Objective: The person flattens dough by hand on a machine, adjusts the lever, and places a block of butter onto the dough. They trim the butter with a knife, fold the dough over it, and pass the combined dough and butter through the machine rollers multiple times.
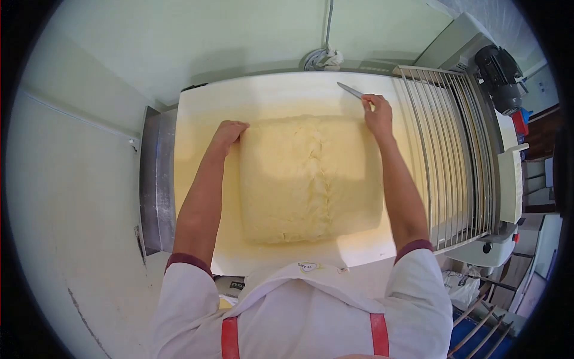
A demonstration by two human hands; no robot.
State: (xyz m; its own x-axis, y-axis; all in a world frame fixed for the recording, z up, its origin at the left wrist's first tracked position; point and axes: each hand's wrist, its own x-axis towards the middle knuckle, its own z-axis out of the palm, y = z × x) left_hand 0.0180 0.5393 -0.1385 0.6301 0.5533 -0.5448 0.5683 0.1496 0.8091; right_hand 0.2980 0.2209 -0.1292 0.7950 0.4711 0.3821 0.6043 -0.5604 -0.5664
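Note:
A large, pale yellow block of dough (281, 179) lies on the white work surface (203, 113), with a rough seam running down its right half. My left hand (231, 133) touches the upper left corner of the dough, its fingers together at the edge. Just beyond the upper right corner, my right hand (377, 112) is closed round the handle end of a knife (349, 90). The blade points up and to the left, above the white surface. Most of the handle is hidden by my fingers.
A metal wire guard (445, 161) stands to the right of the surface, with a black motor (499, 78) beyond it. Behind the surface, a coiled cable (314, 60) hangs by the wall. A metal ledge (158, 179) runs along the left side.

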